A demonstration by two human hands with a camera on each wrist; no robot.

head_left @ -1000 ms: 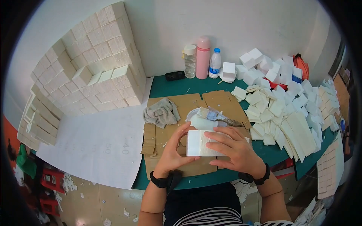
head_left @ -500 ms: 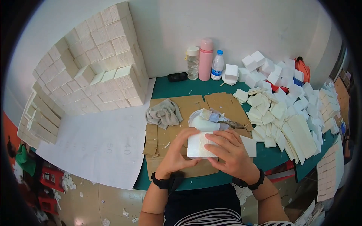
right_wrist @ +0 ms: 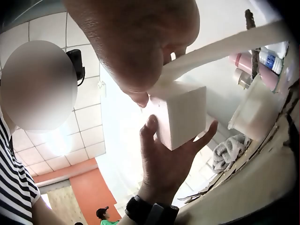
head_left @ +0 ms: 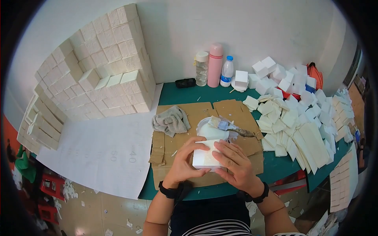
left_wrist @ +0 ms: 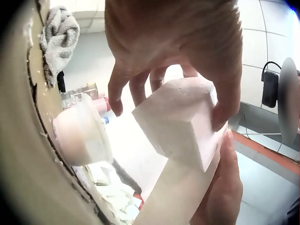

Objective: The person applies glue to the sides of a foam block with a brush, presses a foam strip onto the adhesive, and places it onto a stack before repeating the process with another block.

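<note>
Both hands hold a white foam-like block [head_left: 206, 154] low over the cardboard. My left hand [head_left: 185, 160] grips its left end, thumb on the near side and fingers on the far side. A flat, cream-white strip [left_wrist: 178, 190] lies against the block and sticks out past it in both wrist views. My right hand [head_left: 237, 167] holds the strip against the block, its fingers bent over the upper face and its thumb [left_wrist: 228, 147] at the near edge. Just beyond the hands stands a tub [head_left: 202, 129] of white paste with a brush [head_left: 230, 125] lying across it.
A grey cloth [head_left: 171, 120] lies on the cardboard [head_left: 197, 110]. Stacked textured blocks [head_left: 106, 51] rise at left. Loose white blocks [head_left: 271, 74] and cut sheets [head_left: 275, 114] are heaped at right. Bottles and a pink flask [head_left: 215, 65] stand by the wall.
My right hand has moved left, and the block has tilted so its near face shows more. The strip end that stuck out right of my hand no longer shows in the head view.
</note>
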